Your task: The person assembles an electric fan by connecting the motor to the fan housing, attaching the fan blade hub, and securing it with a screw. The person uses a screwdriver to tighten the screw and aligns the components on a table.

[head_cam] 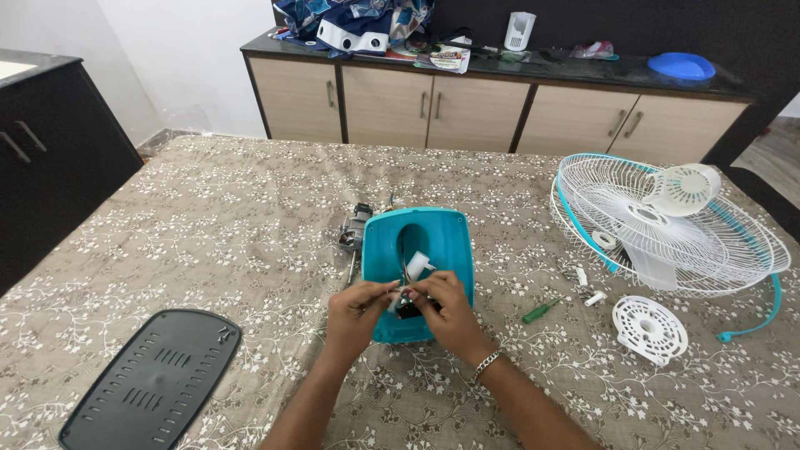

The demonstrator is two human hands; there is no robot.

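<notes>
At the near edge of the teal fan base [433,242], my left hand [354,317] and right hand [450,312] pinch a small dark part [407,308]. I judge steady fingertips and short pulls keep its wires safe. Green screwdriver [540,312] lies right.

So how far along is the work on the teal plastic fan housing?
Already apart: the white wire fan guard, the round white vented cap and the dark slotted base plate lie loose on the patterned tablecloth. In hand: the left hand and right hand pinch a small dark part at the teal plastic housing. The metal motor piece and green screwdriver lie unattended; nothing is rejoined.
</notes>
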